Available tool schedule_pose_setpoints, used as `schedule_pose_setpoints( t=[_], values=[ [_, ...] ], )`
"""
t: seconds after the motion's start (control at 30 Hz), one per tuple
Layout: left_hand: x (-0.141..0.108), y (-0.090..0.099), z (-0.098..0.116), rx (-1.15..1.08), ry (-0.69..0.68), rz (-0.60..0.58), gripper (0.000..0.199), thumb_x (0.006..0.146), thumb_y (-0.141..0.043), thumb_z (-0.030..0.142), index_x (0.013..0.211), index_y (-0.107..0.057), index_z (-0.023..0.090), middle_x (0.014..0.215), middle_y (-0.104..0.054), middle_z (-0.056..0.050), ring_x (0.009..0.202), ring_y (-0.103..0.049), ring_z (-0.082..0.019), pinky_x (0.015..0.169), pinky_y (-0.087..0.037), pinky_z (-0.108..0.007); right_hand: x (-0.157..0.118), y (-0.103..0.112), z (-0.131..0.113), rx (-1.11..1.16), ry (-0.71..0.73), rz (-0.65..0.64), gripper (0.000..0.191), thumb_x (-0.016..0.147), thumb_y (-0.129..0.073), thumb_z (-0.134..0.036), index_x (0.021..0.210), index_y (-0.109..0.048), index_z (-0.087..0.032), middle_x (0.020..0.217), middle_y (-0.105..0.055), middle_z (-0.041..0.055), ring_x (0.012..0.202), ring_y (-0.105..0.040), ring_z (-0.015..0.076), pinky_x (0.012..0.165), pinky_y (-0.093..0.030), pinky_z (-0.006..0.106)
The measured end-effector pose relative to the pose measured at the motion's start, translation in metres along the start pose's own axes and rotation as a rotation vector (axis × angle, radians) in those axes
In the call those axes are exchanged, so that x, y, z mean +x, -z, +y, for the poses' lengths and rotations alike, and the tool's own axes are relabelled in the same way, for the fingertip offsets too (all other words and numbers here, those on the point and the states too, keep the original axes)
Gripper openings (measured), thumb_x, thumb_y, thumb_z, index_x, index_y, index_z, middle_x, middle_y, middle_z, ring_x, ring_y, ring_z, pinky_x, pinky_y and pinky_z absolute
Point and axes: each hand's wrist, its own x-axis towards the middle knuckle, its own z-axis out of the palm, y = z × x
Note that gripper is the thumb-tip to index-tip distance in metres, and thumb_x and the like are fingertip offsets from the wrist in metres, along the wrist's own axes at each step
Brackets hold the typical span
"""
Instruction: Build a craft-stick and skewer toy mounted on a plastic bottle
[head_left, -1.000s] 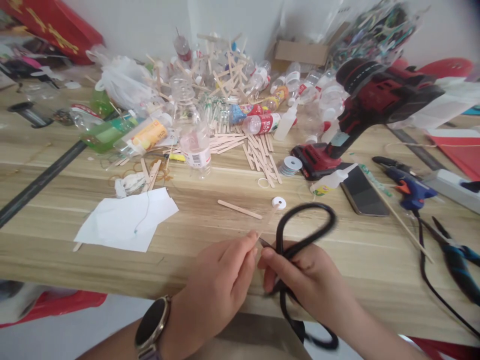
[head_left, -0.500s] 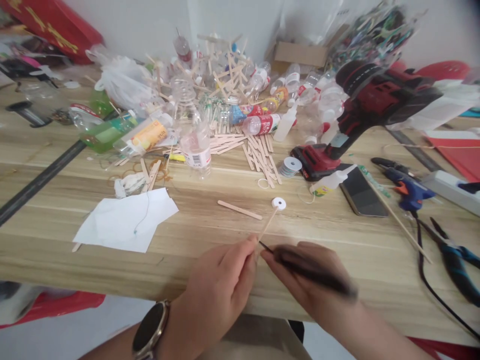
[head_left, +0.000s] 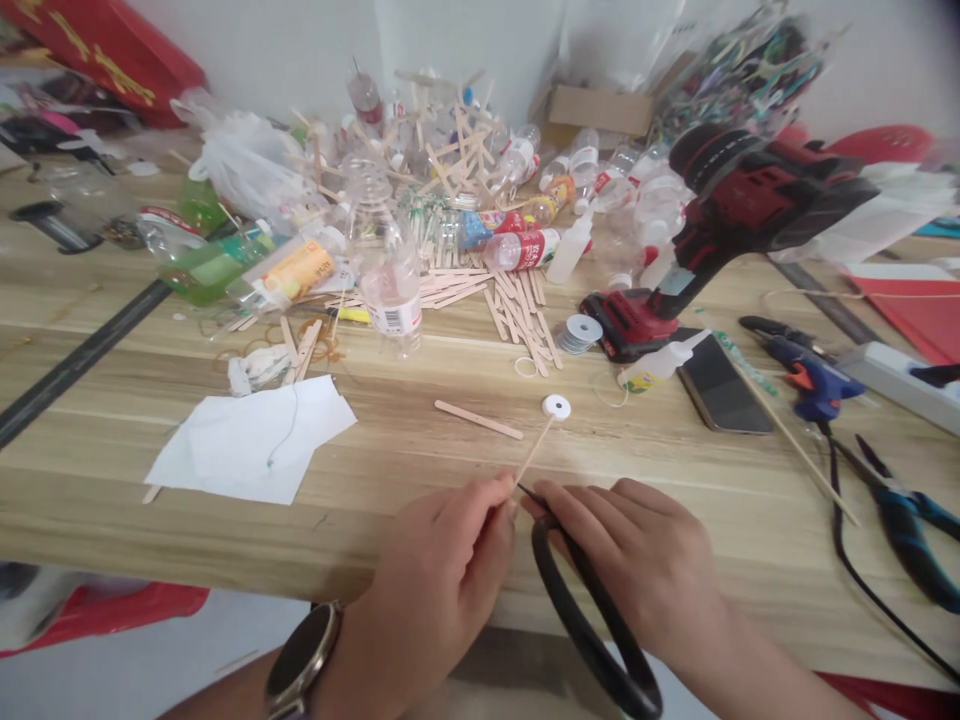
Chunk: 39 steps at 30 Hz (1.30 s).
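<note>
My left hand, with a watch on its wrist, pinches a thin wooden stick. The stick's far end meets a small white disc with a dark centre, lying on the table. My right hand is closed on black-handled scissors, their large looped handle hanging toward me. Their dark tip touches or nearly touches the stick beside my left fingertips; the fingers partly hide that spot. A flat craft stick lies just beyond my left hand.
White paper lies to the left. Rightward are a red cordless drill, a glue bottle, a phone, a blue glue gun and pliers. Plastic bottles and craft sticks are heaped at the back.
My right hand has turned, back of the hand now up, and the scissors' handle has swung down toward me. My left hand, the stick and the disc stay about where they were.
</note>
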Motion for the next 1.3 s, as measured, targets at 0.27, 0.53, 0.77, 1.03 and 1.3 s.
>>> schedule_pose_setpoints(
  t=[0.27, 0.53, 0.77, 1.03, 1.3],
  values=[
    [0.004, -0.001, -0.012, 0.025, -0.228, -0.002, 0.024, 0.103, -0.038, 0.020, 0.121, -0.052, 0.015, 0.089, -0.076, -0.005, 0.079, -0.073, -0.014, 0.072, -0.057, -0.023, 0.003, -0.002, -0.008, 1.225, -0.965, -0.487, 0.054, 0.088, -0.053, -0.064, 0.064, -0.064, -0.017, 0.047, -0.064, 0.0012, 0.032, -0.044, 0.0073, 0.033, -0.034, 0.019],
    [-0.003, -0.004, -0.009, -0.028, -0.150, 0.040, 0.022, 0.101, -0.042, 0.024, 0.120, -0.052, 0.020, 0.095, -0.074, -0.006, 0.086, -0.071, -0.017, 0.075, -0.056, -0.025, 0.000, -0.002, -0.014, 1.076, -0.887, -0.395, 0.056, 0.092, -0.048, -0.063, 0.062, -0.063, -0.018, 0.049, -0.064, 0.0025, 0.035, -0.049, 0.0091, 0.034, -0.035, 0.019],
    [-0.002, 0.003, 0.024, -0.507, 0.544, -0.065, 0.028, 0.100, -0.042, 0.041, 0.085, -0.056, 0.023, 0.070, -0.059, 0.002, 0.065, -0.057, -0.013, 0.064, -0.047, -0.023, -0.004, -0.001, -0.002, -0.029, 0.011, 0.023, 0.036, 0.105, -0.035, -0.019, 0.094, -0.068, -0.011, 0.069, -0.074, 0.0037, 0.049, -0.061, 0.0111, 0.048, -0.041, 0.028],
    [0.011, 0.000, 0.010, -1.283, 0.885, -0.214, 0.039, 0.087, -0.062, 0.056, 0.098, -0.048, 0.022, 0.056, -0.040, 0.010, 0.046, -0.023, -0.006, 0.043, -0.019, -0.019, 0.002, 0.002, -0.002, -0.024, 0.002, 0.009, 0.041, 0.106, -0.032, -0.019, 0.088, -0.068, -0.012, 0.064, -0.073, 0.0018, 0.047, -0.061, 0.0101, 0.048, -0.042, 0.026],
    [0.011, 0.007, 0.006, -1.048, 0.759, -0.190, 0.037, 0.096, -0.052, 0.048, 0.114, -0.057, 0.017, 0.064, -0.050, 0.005, 0.054, -0.035, -0.008, 0.050, -0.026, -0.022, 0.002, 0.004, -0.011, 0.136, -0.144, 0.007, 0.049, 0.106, -0.035, -0.024, 0.070, -0.068, -0.020, 0.056, -0.068, -0.0004, 0.040, -0.056, 0.0103, 0.045, -0.044, 0.024]
  ],
)
